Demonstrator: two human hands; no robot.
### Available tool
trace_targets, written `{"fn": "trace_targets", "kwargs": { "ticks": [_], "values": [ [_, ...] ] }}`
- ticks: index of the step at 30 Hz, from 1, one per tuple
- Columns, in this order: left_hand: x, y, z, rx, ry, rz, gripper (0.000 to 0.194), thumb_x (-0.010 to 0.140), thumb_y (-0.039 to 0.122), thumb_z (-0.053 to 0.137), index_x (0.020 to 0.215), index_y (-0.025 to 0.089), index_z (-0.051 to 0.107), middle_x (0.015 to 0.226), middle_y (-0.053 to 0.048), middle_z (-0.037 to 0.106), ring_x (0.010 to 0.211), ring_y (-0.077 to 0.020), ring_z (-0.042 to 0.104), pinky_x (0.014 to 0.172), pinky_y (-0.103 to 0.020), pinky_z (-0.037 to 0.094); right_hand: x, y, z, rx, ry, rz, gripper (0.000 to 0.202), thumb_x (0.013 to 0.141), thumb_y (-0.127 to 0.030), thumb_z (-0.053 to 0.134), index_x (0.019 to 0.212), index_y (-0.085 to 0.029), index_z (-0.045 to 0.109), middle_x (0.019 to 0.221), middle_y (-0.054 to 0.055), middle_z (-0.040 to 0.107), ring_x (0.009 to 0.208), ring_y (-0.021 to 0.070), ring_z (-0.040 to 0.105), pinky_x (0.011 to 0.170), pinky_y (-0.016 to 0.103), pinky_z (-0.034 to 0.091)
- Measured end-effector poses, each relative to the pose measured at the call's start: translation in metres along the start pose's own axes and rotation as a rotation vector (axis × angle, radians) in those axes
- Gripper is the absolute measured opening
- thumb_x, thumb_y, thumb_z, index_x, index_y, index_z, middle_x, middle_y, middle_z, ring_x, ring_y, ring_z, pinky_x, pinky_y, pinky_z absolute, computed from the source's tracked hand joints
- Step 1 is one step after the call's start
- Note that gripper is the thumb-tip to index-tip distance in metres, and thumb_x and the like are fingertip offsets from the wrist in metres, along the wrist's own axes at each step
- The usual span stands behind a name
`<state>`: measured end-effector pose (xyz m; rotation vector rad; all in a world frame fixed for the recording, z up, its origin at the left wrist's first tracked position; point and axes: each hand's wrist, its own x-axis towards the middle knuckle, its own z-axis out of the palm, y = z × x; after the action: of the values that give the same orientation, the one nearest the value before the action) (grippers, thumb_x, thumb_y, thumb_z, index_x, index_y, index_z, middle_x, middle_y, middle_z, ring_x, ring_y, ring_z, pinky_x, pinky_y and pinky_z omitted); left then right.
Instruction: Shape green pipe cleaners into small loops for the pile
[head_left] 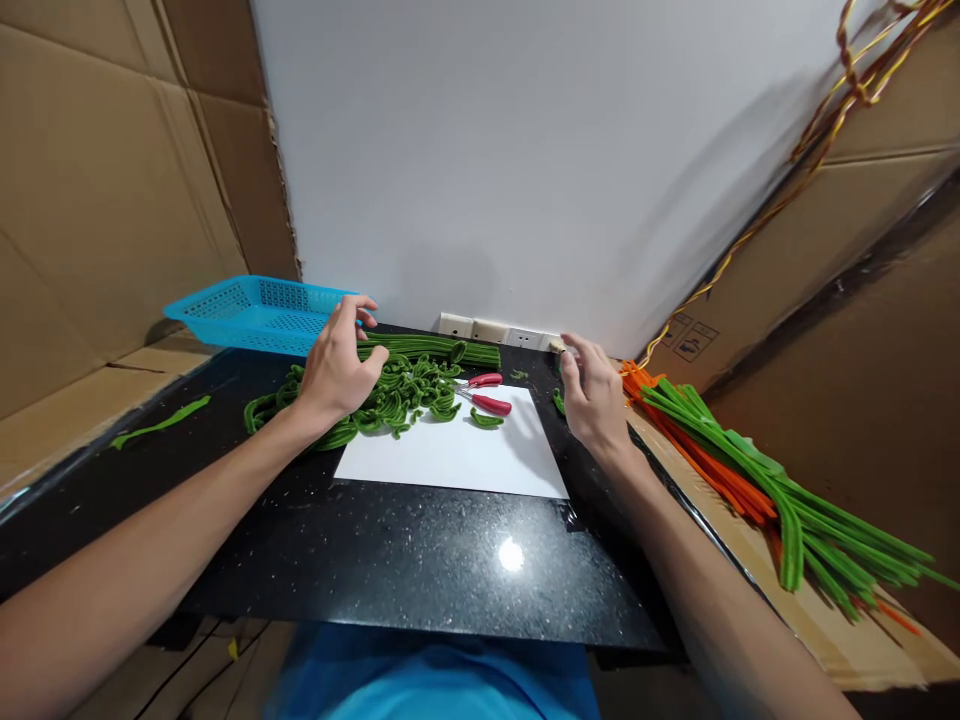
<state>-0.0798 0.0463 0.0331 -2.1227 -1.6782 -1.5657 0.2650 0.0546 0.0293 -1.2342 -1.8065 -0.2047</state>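
My left hand (pixel 341 365) is raised over the left end of a heap of curled dark green fuzzy pieces (pixel 397 390), its fingers apart and nothing in it. On the right, my right hand (pixel 592 390) hangs above the black table beyond the paper's right side, empty, with thumb and fingers apart. Between the hands lies a white sheet (pixel 457 455). Red-handled pliers (pixel 491 405) rest on its upper part, beside one loose curled green piece (pixel 486 420). Behind the heap lies a bundle of straight dark green stems (pixel 480 354).
A blue perforated basket (pixel 262 318) stands at the back left. A green strip (pixel 161 424) lies left on the black table (pixel 420 560). Bright green stems (pixel 825 520) and orange stems (pixel 705 460) lie on cardboard at the right. Sockets (pixel 489 331) line the wall; twisted wires hang upper right.
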Motion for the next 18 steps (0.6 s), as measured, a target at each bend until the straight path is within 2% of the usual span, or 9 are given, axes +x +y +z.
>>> {"fn": "trace_targets", "kwargs": {
  "ticks": [4,7,9,11,14,18],
  "values": [
    [0.005,-0.013,0.001,0.101,-0.139,0.064,0.043,0.085,0.018,0.053,0.128,0.019,0.054,0.119,-0.014,0.063,0.106,-0.0282,0.06,0.095,-0.043,0.048,0.0,0.005,0.002,-0.11,-0.026,-0.021,0.035,0.104,-0.037,0.045,0.125,-0.02,0.066,0.122,0.013,0.072,0.098,0.0282,0.069,0.096,0.048,0.048],
    [0.009,-0.032,0.004,0.173,-0.248,0.029,0.051,0.09,0.016,0.043,0.141,0.02,0.05,0.129,-0.015,0.063,0.121,-0.0322,0.057,0.105,-0.05,0.044,0.003,0.009,-0.001,-0.101,0.0,-0.005,0.035,0.103,-0.04,0.045,0.11,-0.018,0.072,0.11,0.012,0.075,0.092,0.028,0.069,0.088,0.043,0.049],
    [0.01,-0.048,0.008,0.16,-0.319,-0.066,0.058,0.092,0.014,0.038,0.151,0.017,0.041,0.134,-0.016,0.062,0.12,-0.0313,0.06,0.104,-0.049,0.046,0.004,0.01,-0.003,-0.084,-0.009,-0.005,0.043,0.105,-0.044,0.04,0.098,-0.019,0.074,0.1,0.011,0.076,0.089,0.0275,0.069,0.084,0.04,0.048],
    [0.01,-0.062,0.012,0.152,-0.346,-0.118,0.053,0.094,0.013,0.036,0.146,0.012,0.047,0.133,-0.018,0.063,0.12,-0.0306,0.061,0.105,-0.046,0.047,0.003,0.009,-0.003,-0.056,-0.036,0.0,0.053,0.107,-0.047,0.034,0.087,-0.019,0.074,0.089,0.009,0.075,0.085,0.0259,0.069,0.083,0.038,0.046],
    [0.009,-0.076,0.016,0.196,-0.377,-0.075,0.043,0.095,0.014,0.038,0.133,0.013,0.059,0.122,-0.017,0.068,0.115,-0.0303,0.065,0.099,-0.043,0.051,0.001,0.004,0.0,-0.036,-0.079,0.005,0.058,0.108,-0.05,0.032,0.08,-0.02,0.073,0.079,0.007,0.074,0.079,0.024,0.069,0.085,0.038,0.044],
    [0.009,-0.083,0.019,0.226,-0.367,-0.039,0.034,0.093,0.019,0.047,0.121,0.013,0.065,0.111,-0.017,0.071,0.103,-0.0291,0.067,0.088,-0.038,0.054,-0.003,-0.003,0.005,-0.026,-0.214,-0.048,0.057,0.109,-0.049,0.033,0.077,-0.02,0.07,0.082,0.006,0.076,0.077,0.0219,0.068,0.093,0.04,0.04]
  ]
}}
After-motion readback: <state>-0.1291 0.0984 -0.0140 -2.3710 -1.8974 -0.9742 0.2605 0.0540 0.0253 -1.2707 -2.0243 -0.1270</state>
